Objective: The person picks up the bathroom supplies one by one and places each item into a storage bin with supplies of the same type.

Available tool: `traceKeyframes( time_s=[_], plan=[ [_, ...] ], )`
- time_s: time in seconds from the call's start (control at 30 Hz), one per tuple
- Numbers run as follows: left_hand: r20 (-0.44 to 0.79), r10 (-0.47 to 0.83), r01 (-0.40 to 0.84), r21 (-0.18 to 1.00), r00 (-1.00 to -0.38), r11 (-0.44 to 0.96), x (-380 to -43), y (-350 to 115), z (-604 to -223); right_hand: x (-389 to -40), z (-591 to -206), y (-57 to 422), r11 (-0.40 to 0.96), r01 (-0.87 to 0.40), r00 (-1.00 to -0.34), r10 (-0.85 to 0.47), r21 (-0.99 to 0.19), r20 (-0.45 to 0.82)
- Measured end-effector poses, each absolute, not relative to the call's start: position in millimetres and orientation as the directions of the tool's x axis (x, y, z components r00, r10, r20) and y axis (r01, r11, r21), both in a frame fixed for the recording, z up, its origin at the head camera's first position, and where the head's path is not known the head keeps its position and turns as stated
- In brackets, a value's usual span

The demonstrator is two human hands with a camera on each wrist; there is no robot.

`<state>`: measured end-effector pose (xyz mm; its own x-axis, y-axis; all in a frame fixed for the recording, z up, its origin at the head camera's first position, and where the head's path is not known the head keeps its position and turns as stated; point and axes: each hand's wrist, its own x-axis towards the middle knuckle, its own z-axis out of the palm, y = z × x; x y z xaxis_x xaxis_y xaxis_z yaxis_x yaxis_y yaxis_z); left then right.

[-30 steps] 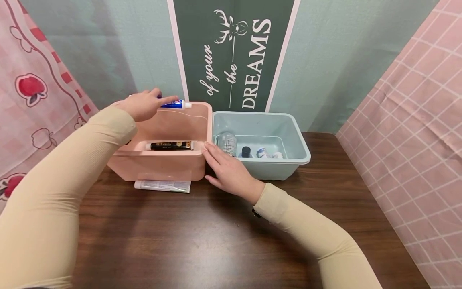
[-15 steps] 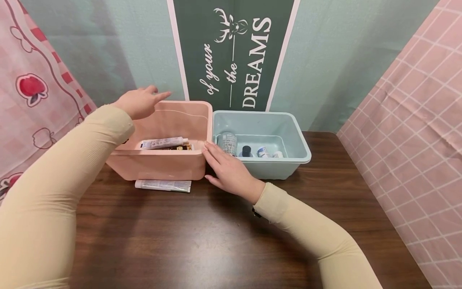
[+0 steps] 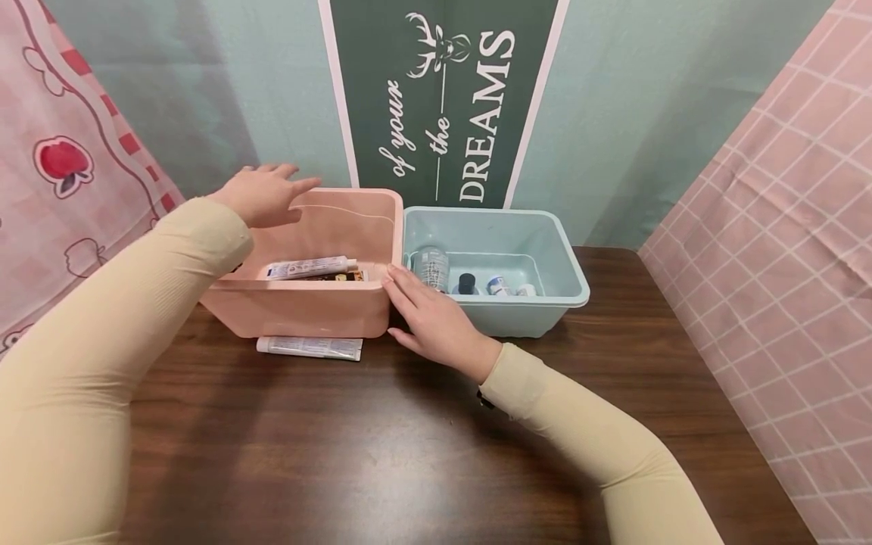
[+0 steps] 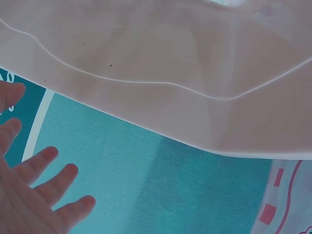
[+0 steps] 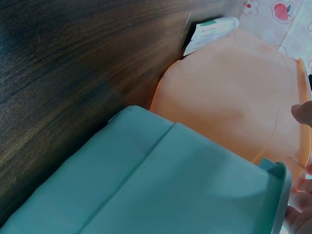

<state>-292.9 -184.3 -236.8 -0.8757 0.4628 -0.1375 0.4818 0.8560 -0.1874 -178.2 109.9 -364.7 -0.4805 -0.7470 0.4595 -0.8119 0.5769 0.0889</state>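
Observation:
My left hand (image 3: 266, 198) hovers over the left back part of the pink bin (image 3: 293, 312), fingers spread and holding nothing. In the left wrist view, the fingertips (image 4: 68, 175) stand apart from the bin's wall. Inside the bin a white and blue toothpaste tube (image 3: 308, 268) lies across a black and gold tube (image 3: 350, 276), which it partly covers. My right hand (image 3: 439, 325) rests its straight fingers on the pink bin's front right corner, where the light blue bin (image 3: 518, 322) adjoins it. A pale toothpaste tube (image 3: 309, 347) lies on the table along the pink bin's front.
The blue bin holds a clear bottle (image 3: 432, 268), a black-capped bottle (image 3: 467, 284) and small white containers (image 3: 499, 286). Dark wood table (image 3: 381, 439) extends in front of both bins. Behind them hangs a green curtain (image 3: 272, 91), with pink cloths (image 3: 783, 227) at the sides.
The left hand has let go of the white and blue toothpaste tube, which has dropped into the pink bin onto the black tube. Its fingers have spread. The right hand stays at the corner.

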Motion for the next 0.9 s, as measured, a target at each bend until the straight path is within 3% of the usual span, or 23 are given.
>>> traceKeyframes(
  time_s=[0.9],
  plan=[
    [-0.082, 0.461, 0.468, -0.201, -0.884, 0.861, -245, -190, -240, -179, -365, 110, 0.57, -0.817, -0.468, -0.742, 0.084, 0.48]
  ],
)
